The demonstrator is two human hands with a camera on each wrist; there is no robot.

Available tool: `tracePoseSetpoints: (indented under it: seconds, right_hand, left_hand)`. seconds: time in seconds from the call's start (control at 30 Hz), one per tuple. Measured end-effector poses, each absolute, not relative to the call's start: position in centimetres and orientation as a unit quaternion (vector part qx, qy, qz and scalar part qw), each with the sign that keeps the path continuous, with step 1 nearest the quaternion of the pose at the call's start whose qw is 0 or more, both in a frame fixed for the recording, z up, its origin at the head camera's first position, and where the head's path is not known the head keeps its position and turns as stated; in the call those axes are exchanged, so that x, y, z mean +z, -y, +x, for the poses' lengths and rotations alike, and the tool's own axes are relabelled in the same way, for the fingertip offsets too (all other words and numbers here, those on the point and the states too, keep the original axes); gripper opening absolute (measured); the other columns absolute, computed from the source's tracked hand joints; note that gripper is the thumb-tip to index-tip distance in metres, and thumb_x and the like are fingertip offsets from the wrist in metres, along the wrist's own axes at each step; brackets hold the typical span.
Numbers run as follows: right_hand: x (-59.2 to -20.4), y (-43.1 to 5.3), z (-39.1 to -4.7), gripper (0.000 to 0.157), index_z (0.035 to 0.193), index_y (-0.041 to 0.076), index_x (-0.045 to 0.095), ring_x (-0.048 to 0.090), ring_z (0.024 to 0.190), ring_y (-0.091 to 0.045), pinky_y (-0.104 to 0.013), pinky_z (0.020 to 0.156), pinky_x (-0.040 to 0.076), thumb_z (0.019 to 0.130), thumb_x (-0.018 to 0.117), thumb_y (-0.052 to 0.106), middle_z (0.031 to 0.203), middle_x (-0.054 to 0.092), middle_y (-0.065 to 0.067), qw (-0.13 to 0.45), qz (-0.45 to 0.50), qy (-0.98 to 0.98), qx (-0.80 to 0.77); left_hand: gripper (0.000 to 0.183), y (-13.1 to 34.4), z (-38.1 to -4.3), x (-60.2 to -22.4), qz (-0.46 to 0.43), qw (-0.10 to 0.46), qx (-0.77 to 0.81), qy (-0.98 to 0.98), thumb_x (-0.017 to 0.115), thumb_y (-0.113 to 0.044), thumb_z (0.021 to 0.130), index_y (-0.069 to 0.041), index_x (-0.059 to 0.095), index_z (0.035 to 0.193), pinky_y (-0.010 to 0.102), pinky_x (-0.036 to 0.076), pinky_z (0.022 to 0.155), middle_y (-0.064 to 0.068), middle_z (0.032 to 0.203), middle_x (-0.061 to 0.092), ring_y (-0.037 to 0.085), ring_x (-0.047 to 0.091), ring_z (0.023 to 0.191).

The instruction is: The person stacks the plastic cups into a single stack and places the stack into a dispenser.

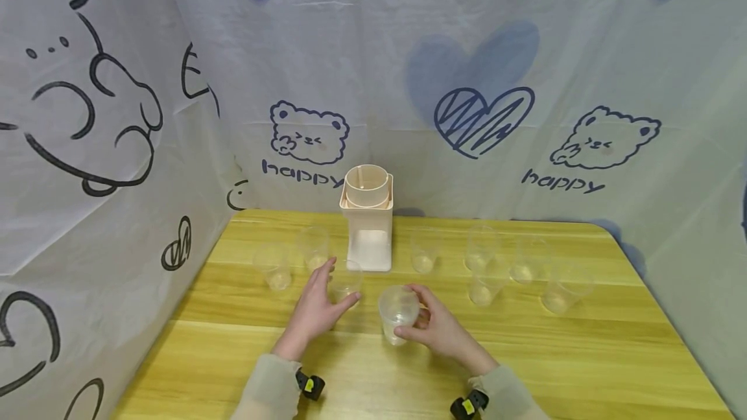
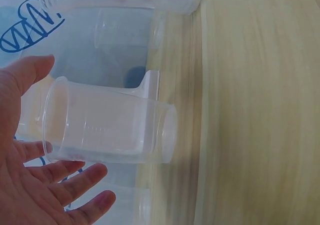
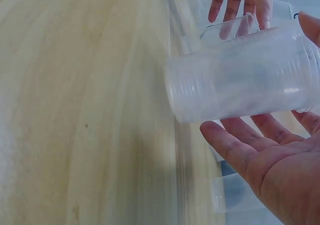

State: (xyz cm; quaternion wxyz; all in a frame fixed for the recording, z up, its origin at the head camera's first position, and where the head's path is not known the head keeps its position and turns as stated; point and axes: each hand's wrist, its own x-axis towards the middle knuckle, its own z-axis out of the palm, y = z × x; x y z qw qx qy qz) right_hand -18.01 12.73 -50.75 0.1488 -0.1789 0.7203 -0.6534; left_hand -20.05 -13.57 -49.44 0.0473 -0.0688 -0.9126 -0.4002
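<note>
A stack of nested clear plastic cups [image 1: 399, 310] stands upright near the middle of the table, held by my right hand [image 1: 440, 332] with the thumb on the near side and fingers along the right. The right wrist view shows the many rims of this cup stack [image 3: 240, 80] close together. To its left, a single clear plastic cup [image 1: 348, 282] is upright on the table. My left hand [image 1: 315, 310] is spread around that cup, thumb on one side and fingers on the other. In the left wrist view the cup [image 2: 110, 122] sits just beyond the loosely extended fingers.
Behind the hands stands a beige cup dispenser [image 1: 370, 232] with a round cylinder on top. Two clear cups, one of them at the far left [image 1: 276, 271], stand left of it. Several more, including a clear cup [image 1: 557, 293], are spread to the right on the wooden table [image 1: 525, 368].
</note>
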Motion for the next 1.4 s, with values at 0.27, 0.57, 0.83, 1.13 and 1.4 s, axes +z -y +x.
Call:
tracePoseSetpoints:
  seconds: [0.27,0.57,0.83,1.13,1.4]
  right_hand:
    - [-51.1,-12.7,-18.2,0.076,0.142,0.001,0.036,0.055,0.117,-0.040,-0.032,0.088,0.055,0.081,0.081,0.007,0.134,0.042,-0.024,0.141,-0.171,-0.721,-0.657]
    - [-51.2,-12.5,-18.1,0.074,0.142,0.004,0.037,0.055,0.118,-0.038,-0.034,0.089,0.055,0.082,0.081,0.008,0.133,0.043,-0.023,0.142,-0.160,-0.722,-0.658]
    - [-51.2,-12.5,-18.0,0.075,0.142,0.005,0.037,0.055,0.118,-0.038,-0.036,0.090,0.054,0.082,0.081,0.009,0.133,0.044,-0.023,0.145,-0.149,-0.720,-0.662]
    - [-51.4,-12.6,-18.0,0.074,0.140,0.003,0.038,0.056,0.116,-0.038,-0.036,0.090,0.054,0.080,0.082,0.007,0.130,0.046,-0.024,0.131,-0.147,-0.722,-0.664]
    - [-51.5,-12.4,-18.1,0.074,0.140,0.003,0.040,0.058,0.112,-0.036,-0.035,0.088,0.054,0.080,0.083,0.011,0.127,0.050,-0.023,0.120,-0.149,-0.727,-0.660]
  left_hand:
    - [0.090,13.4,-20.2,-49.5,-0.065,0.050,-0.420,0.904,0.076,-0.041,0.086,-0.007,0.027,0.153,0.057,0.048,0.095,0.019,0.142,0.045,0.038,0.050,0.123]
    - [0.086,13.4,-20.7,-49.7,-0.062,0.048,-0.445,0.892,0.075,-0.036,0.087,-0.004,0.029,0.151,0.055,0.049,0.093,0.019,0.138,0.049,0.038,0.051,0.122]
    - [0.086,13.6,-21.0,-50.0,-0.062,0.053,-0.450,0.889,0.077,-0.036,0.086,0.001,0.032,0.149,0.054,0.051,0.092,0.020,0.135,0.052,0.039,0.053,0.118]
    - [0.082,13.6,-20.7,-49.1,-0.052,0.073,-0.479,0.873,0.084,-0.034,0.079,-0.004,0.041,0.143,0.052,0.049,0.094,0.012,0.131,0.057,0.034,0.055,0.115]
    - [0.079,13.4,-20.1,-46.8,-0.068,0.096,-0.498,0.859,0.086,-0.034,0.076,-0.007,0.044,0.138,0.046,0.047,0.096,0.009,0.127,0.060,0.030,0.058,0.110]
